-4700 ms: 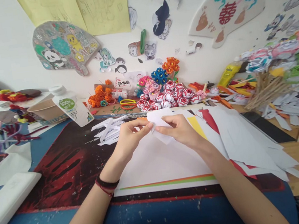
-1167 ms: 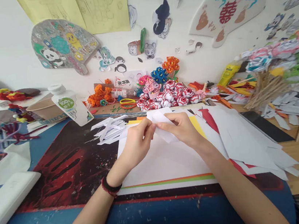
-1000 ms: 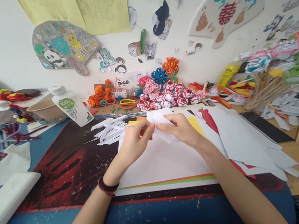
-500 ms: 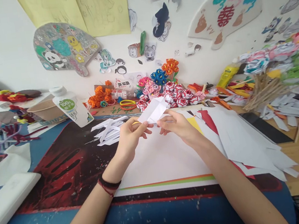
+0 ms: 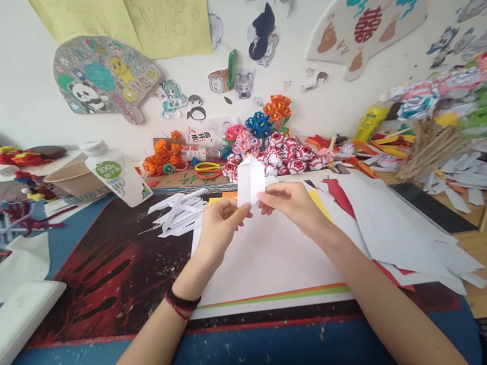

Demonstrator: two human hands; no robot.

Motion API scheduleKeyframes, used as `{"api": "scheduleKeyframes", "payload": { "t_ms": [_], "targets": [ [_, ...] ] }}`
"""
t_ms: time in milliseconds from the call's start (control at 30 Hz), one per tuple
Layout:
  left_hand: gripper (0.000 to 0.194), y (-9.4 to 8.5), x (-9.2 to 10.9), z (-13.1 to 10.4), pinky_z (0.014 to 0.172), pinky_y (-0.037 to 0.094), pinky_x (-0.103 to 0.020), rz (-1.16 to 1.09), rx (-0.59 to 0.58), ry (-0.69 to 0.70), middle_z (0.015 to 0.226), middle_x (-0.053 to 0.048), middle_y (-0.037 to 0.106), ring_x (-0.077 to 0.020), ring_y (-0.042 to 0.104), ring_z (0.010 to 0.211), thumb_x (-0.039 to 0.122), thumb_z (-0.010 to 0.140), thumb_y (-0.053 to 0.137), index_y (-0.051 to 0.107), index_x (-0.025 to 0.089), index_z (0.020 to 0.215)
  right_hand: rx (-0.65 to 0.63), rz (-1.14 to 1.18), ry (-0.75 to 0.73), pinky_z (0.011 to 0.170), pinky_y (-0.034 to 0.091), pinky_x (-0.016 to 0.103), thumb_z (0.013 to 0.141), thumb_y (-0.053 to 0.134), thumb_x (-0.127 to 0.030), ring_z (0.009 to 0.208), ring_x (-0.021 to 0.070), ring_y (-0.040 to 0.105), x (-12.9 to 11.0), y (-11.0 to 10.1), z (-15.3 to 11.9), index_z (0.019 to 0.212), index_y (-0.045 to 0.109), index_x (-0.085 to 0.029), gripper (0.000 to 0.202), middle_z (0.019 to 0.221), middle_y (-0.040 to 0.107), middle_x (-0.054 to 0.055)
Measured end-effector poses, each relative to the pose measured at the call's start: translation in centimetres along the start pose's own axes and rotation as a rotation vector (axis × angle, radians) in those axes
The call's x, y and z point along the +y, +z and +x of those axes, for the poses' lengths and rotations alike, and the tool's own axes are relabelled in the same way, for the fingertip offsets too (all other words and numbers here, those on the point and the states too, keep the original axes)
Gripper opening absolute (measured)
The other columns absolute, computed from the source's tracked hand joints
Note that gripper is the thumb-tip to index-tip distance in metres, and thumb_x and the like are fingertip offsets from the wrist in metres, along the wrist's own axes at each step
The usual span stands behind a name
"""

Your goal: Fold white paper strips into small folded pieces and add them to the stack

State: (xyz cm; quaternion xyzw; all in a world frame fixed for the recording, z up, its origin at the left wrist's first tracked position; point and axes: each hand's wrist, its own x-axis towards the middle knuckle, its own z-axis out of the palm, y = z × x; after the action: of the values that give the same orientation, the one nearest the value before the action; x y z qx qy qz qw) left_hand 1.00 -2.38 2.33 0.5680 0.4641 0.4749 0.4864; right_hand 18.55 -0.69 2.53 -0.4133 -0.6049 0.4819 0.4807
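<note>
Between both hands a small folded piece of white paper (image 5: 250, 180) is held up, with creases and a pointed top edge showing. My left hand (image 5: 222, 221) pinches its lower left corner between thumb and fingers. On the lower right corner, my right hand (image 5: 288, 201) closes with thumb and forefinger. Beneath the hands lies a stack of large white sheets (image 5: 271, 256), with green and orange edges showing at the front. A pile of folded white paper strips (image 5: 178, 212) is just left of my left hand.
A white bottle (image 5: 117, 174) stands at the back left, near a paper bowl (image 5: 74, 173). Red-and-white flowers (image 5: 291, 155) are bunched behind the hands. Loose white paper (image 5: 397, 228) lies to the right, beside a dark flat object (image 5: 435, 205). A long white case (image 5: 16, 332) rests at the left.
The folded paper has turned from slanting to the right to standing nearly upright. My left hand has shifted slightly right, and both hands keep their hold.
</note>
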Motion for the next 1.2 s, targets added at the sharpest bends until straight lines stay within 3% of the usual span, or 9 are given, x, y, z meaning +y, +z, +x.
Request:
{"api": "scheduleKeyframes", "payload": {
  "t_ms": [167, 333, 467, 633, 767, 933, 1000, 1100, 1200],
  "targets": [
    [0.020, -0.2, 0.0, -0.1, 0.057, 0.041, -0.024, 0.169, -0.079, 0.090, 0.079, -0.005, 0.068, -0.0135, 0.057, 0.063, 0.035, 0.079, 0.065, 0.061, 0.015, 0.078, -0.033, 0.003, -0.007, 0.061, 0.050, 0.029, 0.074, 0.071, -0.049, 0.062, 0.0159, 0.062, 0.1, 0.2, 0.0, 0.071, 0.071, -0.013, 0.036, 0.067, 0.068, 0.007],
    [0.040, -1.1, 0.2, -0.2, 0.070, 0.042, -0.028, 0.739, 0.060, 0.526, 0.104, -0.005, 0.065, -0.0153, 0.058, 0.076, 0.015, 0.082, 0.058, 0.051, 0.022, 0.121, -0.002, -0.014, 0.038, 0.052, 0.043, 0.028, 0.068, 0.077, -0.045, 0.051, 0.0136, 0.055, -0.3, -0.7, 0.1, 0.060, 0.068, -0.013, 0.034, 0.057, 0.062, 0.004],
    [0.026, -2.0, -0.1, -0.2, 0.074, 0.035, -0.033, 1.081, -0.035, 0.885, 0.104, -0.007, 0.066, -0.0196, 0.058, 0.087, 0.014, 0.093, 0.045, 0.061, 0.025, 0.111, -0.015, -0.033, 0.066, 0.048, 0.038, 0.027, 0.070, 0.075, -0.044, 0.048, 0.0127, 0.052, -0.3, -1.4, 0.2, 0.058, 0.068, -0.014, 0.034, 0.053, 0.060, 0.004],
    [0.026, -2.7, -0.3, 0.2, 0.071, 0.031, -0.034, 1.148, -0.077, 1.028, 0.099, -0.006, 0.066, -0.0179, 0.055, 0.080, 0.013, 0.095, 0.042, 0.064, 0.025, 0.101, -0.034, -0.064, 0.043, 0.048, 0.039, 0.026, 0.072, 0.074, -0.043, 0.048, 0.0124, 0.053, -0.2, -1.5, 0.2, 0.059, 0.069, -0.014, 0.033, 0.053, 0.061, 0.003],
    [0.020, -2.5, 0.0, 0.4, 0.070, 0.032, -0.033, 1.083, 0.002, 1.019, 0.093, -0.005, 0.065, -0.0167, 0.052, 0.077, 0.015, 0.095, 0.046, 0.065, 0.023, 0.096, -0.065, -0.077, -0.036, 0.054, 0.046, 0.026, 0.072, 0.075, -0.042, 0.054, 0.0135, 0.057, -0.3, -1.0, 0.1, 0.062, 0.070, -0.013, 0.031, 0.059, 0.065, 0.004],
    [0.009, -1.8, 0.6, 0.4, 0.076, 0.039, -0.033, 0.823, 0.100, 0.881, 0.089, -0.005, 0.060, -0.0183, 0.053, 0.085, 0.024, 0.091, 0.058, 0.066, 0.021, 0.089, -0.095, 0.003, -0.070, 0.062, 0.054, 0.028, 0.073, 0.076, -0.038, 0.065, 0.0169, 0.066, -0.3, -0.2, -0.2, 0.076, 0.075, -0.013, 0.024, 0.070, 0.071, 0.006],
    [0.010, -1.5, 0.6, 0.3, 0.077, 0.041, -0.032, 0.678, 0.140, 0.797, 0.094, -0.005, 0.059, -0.0185, 0.053, 0.089, 0.024, 0.089, 0.061, 0.064, 0.022, 0.098, -0.089, 0.045, -0.070, 0.064, 0.055, 0.029, 0.073, 0.076, -0.037, 0.067, 0.0181, 0.068, -0.2, 0.1, -0.3, 0.080, 0.075, -0.014, 0.024, 0.074, 0.072, 0.007],
    [0.034, -1.1, 0.2, 0.3, 0.071, 0.043, -0.028, 0.474, 0.198, 0.616, 0.101, -0.005, 0.060, -0.0153, 0.053, 0.080, 0.028, 0.084, 0.067, 0.057, 0.023, 0.117, -0.085, 0.105, -0.062, 0.068, 0.057, 0.031, 0.074, 0.076, -0.036, 0.071, 0.0195, 0.070, -0.2, 0.4, -0.3, 0.085, 0.076, -0.014, 0.025, 0.079, 0.074, 0.008],
    [0.028, -0.8, -0.3, 0.4, 0.066, 0.041, -0.026, 0.330, 0.168, 0.438, 0.094, -0.004, 0.064, -0.0135, 0.053, 0.072, 0.035, 0.085, 0.065, 0.062, 0.020, 0.109, -0.089, 0.149, -0.044, 0.070, 0.058, 0.033, 0.072, 0.078, -0.034, 0.074, 0.0204, 0.071, -0.1, 0.6, -0.4, 0.093, 0.076, -0.014, 0.029, 0.085, 0.075, 0.009]
  ]
}}
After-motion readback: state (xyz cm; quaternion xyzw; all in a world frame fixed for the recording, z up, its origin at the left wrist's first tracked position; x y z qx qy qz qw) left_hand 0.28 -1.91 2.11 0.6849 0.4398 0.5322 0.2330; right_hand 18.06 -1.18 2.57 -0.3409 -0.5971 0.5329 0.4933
